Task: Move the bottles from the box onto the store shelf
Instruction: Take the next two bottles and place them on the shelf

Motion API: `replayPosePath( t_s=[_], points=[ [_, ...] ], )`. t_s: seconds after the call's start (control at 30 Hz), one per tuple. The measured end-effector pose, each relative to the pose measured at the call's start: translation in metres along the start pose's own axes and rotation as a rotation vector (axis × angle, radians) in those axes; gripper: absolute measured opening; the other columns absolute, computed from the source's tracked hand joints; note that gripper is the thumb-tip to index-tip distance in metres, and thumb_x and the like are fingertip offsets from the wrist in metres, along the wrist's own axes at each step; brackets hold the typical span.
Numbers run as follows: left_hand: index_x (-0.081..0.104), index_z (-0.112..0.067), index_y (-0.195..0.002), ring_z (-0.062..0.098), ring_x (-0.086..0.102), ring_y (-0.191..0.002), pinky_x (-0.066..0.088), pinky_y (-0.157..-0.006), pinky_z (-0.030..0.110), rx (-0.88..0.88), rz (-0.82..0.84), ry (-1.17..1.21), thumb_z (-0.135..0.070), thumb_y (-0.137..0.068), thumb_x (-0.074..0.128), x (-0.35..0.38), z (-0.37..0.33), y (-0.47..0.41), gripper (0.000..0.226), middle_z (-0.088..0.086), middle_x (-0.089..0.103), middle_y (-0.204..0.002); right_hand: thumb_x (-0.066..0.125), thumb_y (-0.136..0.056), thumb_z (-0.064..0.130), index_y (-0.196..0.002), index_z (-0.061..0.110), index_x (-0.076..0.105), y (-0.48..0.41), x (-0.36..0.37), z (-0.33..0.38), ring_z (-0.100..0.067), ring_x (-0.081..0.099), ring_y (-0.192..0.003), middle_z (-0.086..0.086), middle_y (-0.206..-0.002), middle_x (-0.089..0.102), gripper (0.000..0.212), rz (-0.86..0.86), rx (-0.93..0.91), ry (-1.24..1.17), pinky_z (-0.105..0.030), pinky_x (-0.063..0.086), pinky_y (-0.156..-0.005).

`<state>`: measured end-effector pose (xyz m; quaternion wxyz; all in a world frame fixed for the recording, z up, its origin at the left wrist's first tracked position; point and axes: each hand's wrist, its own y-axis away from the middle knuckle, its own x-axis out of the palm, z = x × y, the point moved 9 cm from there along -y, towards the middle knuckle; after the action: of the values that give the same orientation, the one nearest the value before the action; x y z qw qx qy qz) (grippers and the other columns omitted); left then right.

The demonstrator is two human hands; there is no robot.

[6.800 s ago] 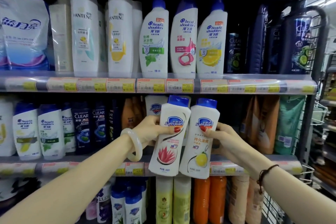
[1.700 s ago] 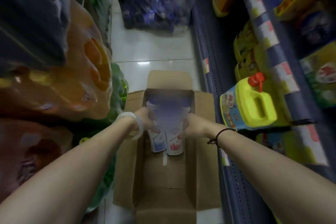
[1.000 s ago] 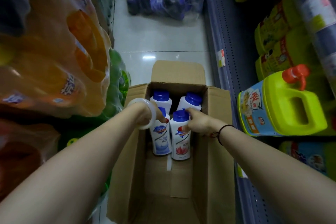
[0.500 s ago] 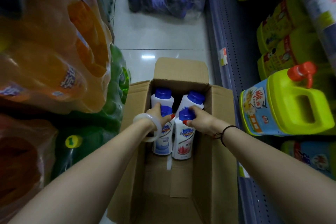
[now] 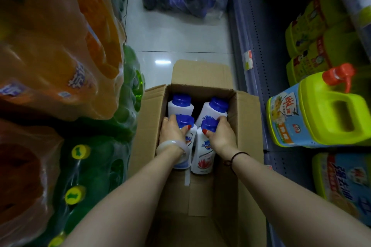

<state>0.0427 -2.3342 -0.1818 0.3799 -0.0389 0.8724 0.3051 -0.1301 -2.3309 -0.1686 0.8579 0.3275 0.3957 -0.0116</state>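
Cardboard box (image 5: 248,126) | left hand (image 5: 172,131) grip holds blue-label bottle (image 5: 185,138) | right hand (image 5: 220,136) grip holds red-flower bottle (image 5: 203,156)

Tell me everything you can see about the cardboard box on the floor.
The cardboard box is plain brown corrugated card, open at the top with its flaps folded outward. It stands on the pale tiled aisle floor between the wrapped drink packs and the shelf unit. Four white bottles with blue caps stand at its far end; the near part is bare, with a taped seam showing on the bottom. The left hand and right hand reach inside, each gripping one of the nearer bottles.
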Motion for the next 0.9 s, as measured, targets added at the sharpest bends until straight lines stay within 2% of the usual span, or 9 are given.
replayPosePath(
  t_s=[0.23,0.3,0.43,0.53,0.6,0.7,0.73,0.83,0.9],
  points=[
    [0.049,-0.009,-0.112,0.03,0.057,-0.11,0.046,-0.096,0.045,-0.031,0.037,0.2,-0.021,-0.081,0.067,0.001,0.001,-0.001,0.037,0.015,0.059,-0.116,0.062,-0.088,0.02,-0.123,0.008,0.045,0.007,-0.006,0.004,-0.029,0.053,-0.116,-0.011,-0.129,0.048,0.042,-0.094,-0.022,0.062,-0.036,0.045,-0.091],
    [0.047,-0.011,-0.112,0.03,0.057,-0.111,0.047,-0.096,0.046,-0.025,0.041,0.221,-0.02,-0.081,0.067,0.0,0.001,0.001,0.038,0.014,0.058,-0.117,0.065,-0.086,0.017,-0.121,0.007,0.045,0.008,-0.005,0.002,-0.029,0.055,-0.114,-0.012,-0.126,0.051,0.041,-0.081,-0.005,-0.009,-0.036,0.047,-0.089],
    [0.044,-0.012,-0.113,0.027,0.056,-0.113,0.047,-0.095,0.042,-0.045,0.08,0.28,-0.02,-0.078,0.069,0.002,0.006,0.004,0.044,0.012,0.058,-0.12,0.064,-0.086,0.01,-0.121,0.007,0.039,0.011,0.0,-0.003,-0.029,0.058,-0.112,-0.014,-0.126,0.055,0.043,-0.011,0.032,-0.228,-0.029,0.051,-0.072],
    [0.05,-0.011,-0.119,0.027,0.053,-0.118,0.044,-0.097,0.04,-0.047,0.118,0.267,-0.018,-0.075,0.073,0.005,0.008,0.006,0.05,0.012,0.057,-0.125,0.064,-0.085,0.009,-0.123,0.008,0.038,0.01,0.003,-0.009,-0.03,0.056,-0.118,-0.014,-0.131,0.054,0.046,0.01,0.081,-0.271,-0.039,0.051,-0.087],
    [0.054,-0.01,-0.119,0.028,0.052,-0.12,0.042,-0.098,0.039,-0.05,0.141,0.268,-0.012,-0.074,0.073,0.006,0.009,0.007,0.048,0.012,0.057,-0.127,0.065,-0.084,0.007,-0.123,0.008,0.042,0.01,0.007,-0.013,-0.029,0.056,-0.117,-0.013,-0.13,0.055,0.045,0.032,0.1,-0.263,-0.035,0.049,-0.086],
    [0.053,-0.01,-0.119,0.028,0.052,-0.121,0.041,-0.099,0.041,-0.081,0.157,0.327,-0.008,-0.077,0.07,0.005,0.01,0.01,0.046,0.01,0.057,-0.127,0.066,-0.083,0.007,-0.12,0.009,0.047,0.013,0.008,-0.012,-0.027,0.057,-0.114,-0.011,-0.126,0.057,0.042,0.051,0.082,-0.276,-0.026,0.047,-0.072],
    [0.053,-0.01,-0.119,0.028,0.052,-0.121,0.041,-0.1,0.041,-0.087,0.158,0.34,-0.008,-0.077,0.07,0.005,0.011,0.012,0.046,0.01,0.057,-0.128,0.066,-0.083,0.007,-0.12,0.01,0.047,0.015,0.008,-0.011,-0.027,0.057,-0.114,-0.01,-0.125,0.057,0.042,0.056,0.072,-0.277,-0.027,0.046,-0.073],
    [0.053,-0.008,-0.119,0.028,0.052,-0.12,0.04,-0.1,0.041,-0.089,0.143,0.363,-0.006,-0.077,0.07,0.004,0.011,0.019,0.045,0.011,0.058,-0.127,0.066,-0.082,0.006,-0.114,0.012,0.045,0.026,0.009,-0.01,-0.026,0.056,-0.116,-0.009,-0.125,0.057,0.038,0.045,0.058,-0.265,-0.037,0.048,-0.088],
    [0.056,-0.007,-0.116,0.028,0.053,-0.119,0.04,-0.099,0.038,-0.097,0.123,0.366,-0.006,-0.076,0.07,0.003,0.013,0.028,0.043,0.012,0.06,-0.124,0.065,-0.082,0.004,-0.104,0.015,0.044,0.039,0.009,-0.013,-0.026,0.058,-0.112,-0.009,-0.117,0.06,0.033,0.019,0.057,-0.276,-0.039,0.049,-0.09]
  ],
)
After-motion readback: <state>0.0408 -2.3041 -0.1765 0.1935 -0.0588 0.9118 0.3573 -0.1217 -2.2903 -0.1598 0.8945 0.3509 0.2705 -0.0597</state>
